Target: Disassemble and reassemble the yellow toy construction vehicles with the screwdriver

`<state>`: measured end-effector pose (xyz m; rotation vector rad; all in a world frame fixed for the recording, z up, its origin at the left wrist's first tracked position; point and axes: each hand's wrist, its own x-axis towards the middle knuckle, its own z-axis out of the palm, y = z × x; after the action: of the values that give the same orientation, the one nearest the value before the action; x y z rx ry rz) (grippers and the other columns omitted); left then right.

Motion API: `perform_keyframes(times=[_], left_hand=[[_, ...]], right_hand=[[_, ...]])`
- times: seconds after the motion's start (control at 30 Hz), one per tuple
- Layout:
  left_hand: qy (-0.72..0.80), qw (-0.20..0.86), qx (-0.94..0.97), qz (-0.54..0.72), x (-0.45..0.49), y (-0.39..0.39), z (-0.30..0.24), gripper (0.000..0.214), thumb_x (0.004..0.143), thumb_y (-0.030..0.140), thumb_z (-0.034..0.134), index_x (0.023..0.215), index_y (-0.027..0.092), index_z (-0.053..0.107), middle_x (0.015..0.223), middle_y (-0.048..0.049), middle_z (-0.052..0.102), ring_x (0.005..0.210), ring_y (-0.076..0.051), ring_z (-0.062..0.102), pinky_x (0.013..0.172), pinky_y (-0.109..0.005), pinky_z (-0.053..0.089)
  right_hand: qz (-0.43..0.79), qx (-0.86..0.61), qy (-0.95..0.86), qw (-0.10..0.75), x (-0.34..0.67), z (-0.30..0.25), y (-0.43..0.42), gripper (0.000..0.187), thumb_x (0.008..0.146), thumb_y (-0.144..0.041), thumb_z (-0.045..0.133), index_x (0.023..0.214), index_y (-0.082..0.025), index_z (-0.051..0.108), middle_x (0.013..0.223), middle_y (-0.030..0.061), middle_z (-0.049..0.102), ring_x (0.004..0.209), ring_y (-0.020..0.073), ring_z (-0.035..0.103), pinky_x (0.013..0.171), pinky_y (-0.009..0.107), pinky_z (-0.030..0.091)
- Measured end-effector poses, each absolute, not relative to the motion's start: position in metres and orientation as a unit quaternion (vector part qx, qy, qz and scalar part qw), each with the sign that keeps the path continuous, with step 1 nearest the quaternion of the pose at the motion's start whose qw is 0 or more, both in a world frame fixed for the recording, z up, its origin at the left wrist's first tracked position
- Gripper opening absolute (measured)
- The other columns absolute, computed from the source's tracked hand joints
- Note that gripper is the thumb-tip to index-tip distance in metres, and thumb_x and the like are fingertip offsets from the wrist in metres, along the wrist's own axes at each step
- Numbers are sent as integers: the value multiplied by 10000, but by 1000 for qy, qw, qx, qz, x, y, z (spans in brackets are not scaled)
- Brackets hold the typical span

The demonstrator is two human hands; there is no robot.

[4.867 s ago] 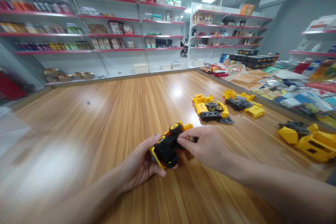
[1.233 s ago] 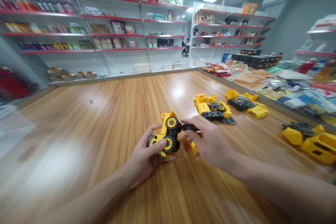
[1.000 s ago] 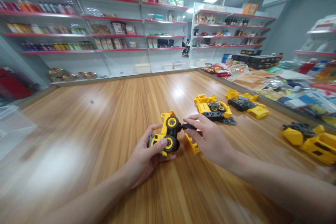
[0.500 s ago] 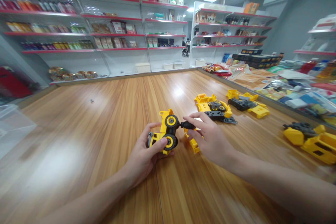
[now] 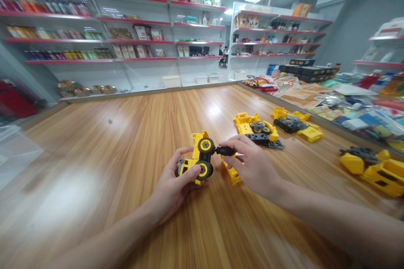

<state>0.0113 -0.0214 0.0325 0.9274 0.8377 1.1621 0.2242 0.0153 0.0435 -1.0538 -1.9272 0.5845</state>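
Observation:
My left hand [image 5: 181, 180] is closed around a yellow toy truck [image 5: 198, 146] with black wheels, tipped so its wheels and dark underside face right. The thumb presses by the lower wheel. My right hand [image 5: 252, 164] pinches the black handle of a small screwdriver [image 5: 225, 151]. Its tip meets the truck's underside between the wheels; the exact contact spot is too small to make out. A yellow toy part [image 5: 232, 173] lies on the table just under my right hand, partly covered by the fingers.
Beyond my right hand lie yellow and black toy vehicle parts [image 5: 257, 128], with more toy pieces [image 5: 296, 124] behind and a yellow toy vehicle [image 5: 375, 170] at far right. A clear plastic bin [image 5: 19, 151] stands left. A tiny metallic piece [image 5: 110, 121] rests on the wooden table [image 5: 142, 134].
My right fingers have shifted slightly on the screwdriver handle, showing more of it. The toy truck and my left hand stay nearly still.

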Motion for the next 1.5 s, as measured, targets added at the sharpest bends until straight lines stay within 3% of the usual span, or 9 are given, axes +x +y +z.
perform_keyframes(times=[0.17,0.33,0.43,0.6,0.83,1.03,1.2,1.3,1.5], left_hand=[[369,658,415,508,10,-20,29,399,852,225,670,1178,296,451,1064,-31,627,919,-208,661,798,-441,583],[361,663,415,507,10,-19,25,367,865,228,656,1169,301,465,1066,-19,617,902,-188,651,782,-402,580],[357,669,424,496,10,-20,25,407,846,214,682,1183,299,472,1053,-16,615,882,-169,645,773,-365,576],[348,673,426,495,9,-20,23,400,853,214,675,1189,301,476,1051,-14,609,882,-163,639,780,-362,573],[343,671,435,493,8,-20,22,400,858,206,668,1192,310,474,1060,-12,614,893,-168,638,789,-380,575],[356,671,423,494,8,-19,23,383,872,229,650,1198,308,465,1056,-17,612,868,-162,633,780,-392,578],[349,665,438,494,9,-20,23,393,858,216,670,1189,301,475,1053,-16,611,886,-166,631,776,-368,574],[344,660,452,492,9,-21,23,392,859,209,669,1190,296,477,1044,-21,626,883,-162,632,776,-350,570],[342,665,443,495,9,-22,25,381,863,218,663,1186,303,479,1048,-19,629,874,-164,638,751,-341,574]], right_hand=[[221,-433,-794,365,225,50,14,206,947,-254,530,1057,-197,694,847,36,683,778,170,642,674,278,524],[228,-436,-783,381,224,44,16,353,902,-165,568,1253,-196,596,1154,76,654,1022,197,624,785,284,530],[224,-434,-783,385,223,43,17,309,878,-122,575,1174,-187,637,1140,84,638,1047,202,607,798,283,525],[264,-467,-765,356,222,47,16,313,971,-319,482,1234,-187,588,884,44,694,695,161,647,617,279,494],[244,-439,-795,340,225,46,18,206,962,-218,469,1142,-183,563,1061,58,674,953,178,620,806,294,451],[234,-479,-810,246,224,47,14,313,991,-430,414,852,-199,572,744,12,635,669,163,572,578,277,356],[202,-470,-801,311,225,43,15,200,962,-272,483,1150,-213,514,1019,47,669,903,189,616,738,288,407],[179,-482,-809,286,226,44,16,128,964,-290,472,1021,-209,553,907,37,675,821,187,617,698,284,392],[192,-491,-814,242,225,49,12,311,982,-422,419,847,-198,586,709,12,623,630,151,551,568,266,317]])
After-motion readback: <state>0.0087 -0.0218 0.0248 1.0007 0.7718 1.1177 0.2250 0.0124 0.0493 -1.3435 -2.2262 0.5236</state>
